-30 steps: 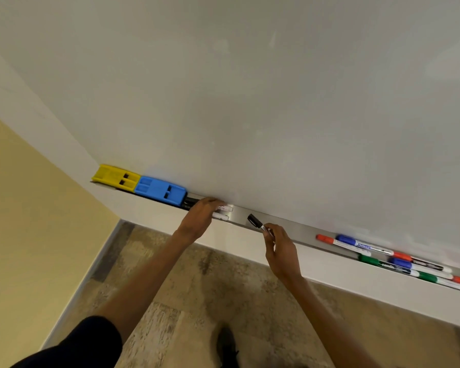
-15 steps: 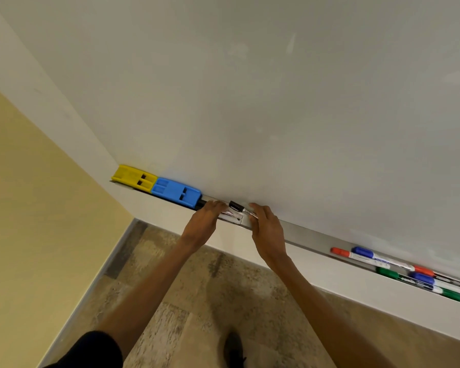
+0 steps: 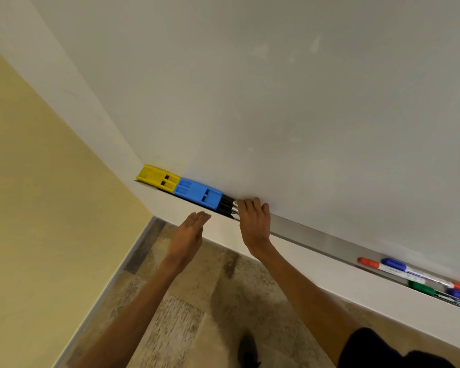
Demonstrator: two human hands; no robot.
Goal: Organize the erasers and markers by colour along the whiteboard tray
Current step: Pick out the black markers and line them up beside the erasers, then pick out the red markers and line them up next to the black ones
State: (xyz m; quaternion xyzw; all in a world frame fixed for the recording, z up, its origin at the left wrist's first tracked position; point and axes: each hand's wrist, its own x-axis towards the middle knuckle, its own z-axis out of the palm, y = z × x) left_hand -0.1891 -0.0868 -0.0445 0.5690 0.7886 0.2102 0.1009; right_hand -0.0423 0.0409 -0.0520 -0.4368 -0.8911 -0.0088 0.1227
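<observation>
**Two erasers, three black markers at the tray's left end**

The whiteboard tray (image 3: 316, 239) is my landmark. At its far left end sit two erasers: one yellow eraser (image 3: 157, 177), then one blue eraser (image 3: 197, 193) touching it. Just right of the blue one lie three black markers (image 3: 226, 205), bunched side by side. My right hand (image 3: 254, 221) rests flat on their barrels, fingers together. My left hand (image 3: 190, 233) hovers open below the tray, holding nothing. Far toward the tray's right end lies a mixed cluster (image 3: 420, 280): two red caps, two blue, one green.
</observation>
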